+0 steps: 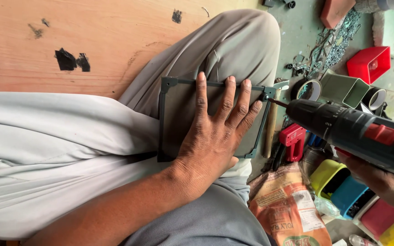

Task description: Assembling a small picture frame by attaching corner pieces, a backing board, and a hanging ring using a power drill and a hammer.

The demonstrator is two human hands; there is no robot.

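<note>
Left hand (215,136) flat, fingers spread, pressing frame (167,118) onto thigh — steadies it. Right hand (379,180) wrapped around drill (356,134), mostly cut off by the view's edge; bit at frame's corner — probably on a screw.

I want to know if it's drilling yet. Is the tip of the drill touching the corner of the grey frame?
Touching. In the head view, the bit of the drill meets the grey frame at its far right corner, with no gap visible.
</note>
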